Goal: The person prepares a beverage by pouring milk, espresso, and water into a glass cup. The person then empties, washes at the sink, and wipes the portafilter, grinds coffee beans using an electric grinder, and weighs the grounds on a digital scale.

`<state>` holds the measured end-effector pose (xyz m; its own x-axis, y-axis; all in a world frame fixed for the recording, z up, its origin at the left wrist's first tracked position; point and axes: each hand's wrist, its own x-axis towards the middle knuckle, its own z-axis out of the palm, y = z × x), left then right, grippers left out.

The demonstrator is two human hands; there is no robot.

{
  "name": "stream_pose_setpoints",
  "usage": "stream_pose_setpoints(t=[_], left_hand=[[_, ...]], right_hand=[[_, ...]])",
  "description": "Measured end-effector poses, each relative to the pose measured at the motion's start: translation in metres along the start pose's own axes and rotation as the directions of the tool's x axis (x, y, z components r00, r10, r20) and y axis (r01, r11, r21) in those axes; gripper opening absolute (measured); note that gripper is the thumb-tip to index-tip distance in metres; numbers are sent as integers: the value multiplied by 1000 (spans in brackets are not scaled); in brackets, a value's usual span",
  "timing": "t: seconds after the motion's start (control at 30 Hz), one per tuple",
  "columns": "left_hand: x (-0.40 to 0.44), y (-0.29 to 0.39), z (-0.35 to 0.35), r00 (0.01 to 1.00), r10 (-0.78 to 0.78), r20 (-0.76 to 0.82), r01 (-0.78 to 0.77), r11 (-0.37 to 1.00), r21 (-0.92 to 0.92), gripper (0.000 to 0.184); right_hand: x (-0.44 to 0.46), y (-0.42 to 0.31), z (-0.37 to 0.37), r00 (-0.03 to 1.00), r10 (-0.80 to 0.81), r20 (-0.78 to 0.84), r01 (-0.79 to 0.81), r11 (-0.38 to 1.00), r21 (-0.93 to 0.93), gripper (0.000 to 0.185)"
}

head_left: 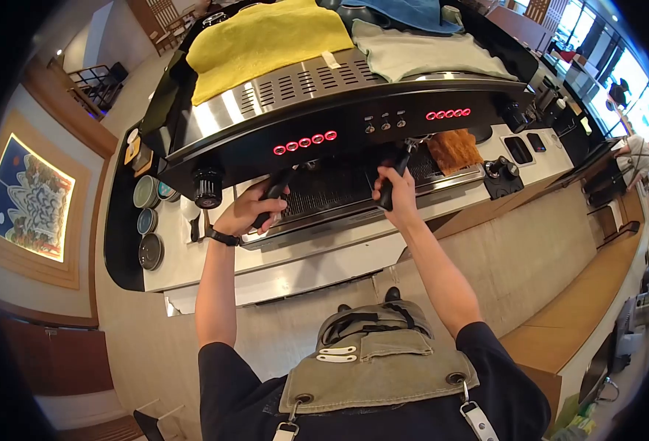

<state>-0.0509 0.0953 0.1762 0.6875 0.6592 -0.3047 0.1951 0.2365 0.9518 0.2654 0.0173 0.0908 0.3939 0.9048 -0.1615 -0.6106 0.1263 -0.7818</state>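
Observation:
A wide black and steel espresso machine stands on the counter before me, its buttons lit red. My left hand is closed around the black handle of a portafilter under the left group. Under the right group, my right hand grips the handle of a second portafilter. The machine's underside hides most of the left portafilter's head. Below both handles lies the dark slatted drip tray. A folded brown cloth rests at the tray's right end.
Yellow, pale green and blue cloths cover the machine's top. Several bowls stand at the left counter end. A black knobbed device sits on the right. Another person is at far right.

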Motion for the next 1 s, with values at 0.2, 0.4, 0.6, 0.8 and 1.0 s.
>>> stream_pose_setpoints(t=[0.2, 0.4, 0.6, 0.8, 1.0], left_hand=[[-2, -13, -9, 999, 3, 46, -3, 1000, 6, 32], [-25, -48, 22, 999, 12, -32, -14, 998, -55, 32], [-51, -88, 73, 984, 19, -180, -47, 987, -154, 33], [-61, -107, 110, 956, -57, -287, -10, 973, -229, 31], [-60, -118, 131, 956, -36, -291, -64, 943, -327, 31]], right_hand=[[-34, -15, -47, 995, 32, 93, 22, 845, -535, 36], [-5, -10, -80, 964, -157, 216, 267, 527, -807, 33], [28, -20, -66, 936, -201, 288, 334, 253, -908, 40], [53, -14, -57, 867, -307, 391, 455, 173, -873, 38], [57, -13, -57, 881, -289, 375, 435, 183, -882, 38]])
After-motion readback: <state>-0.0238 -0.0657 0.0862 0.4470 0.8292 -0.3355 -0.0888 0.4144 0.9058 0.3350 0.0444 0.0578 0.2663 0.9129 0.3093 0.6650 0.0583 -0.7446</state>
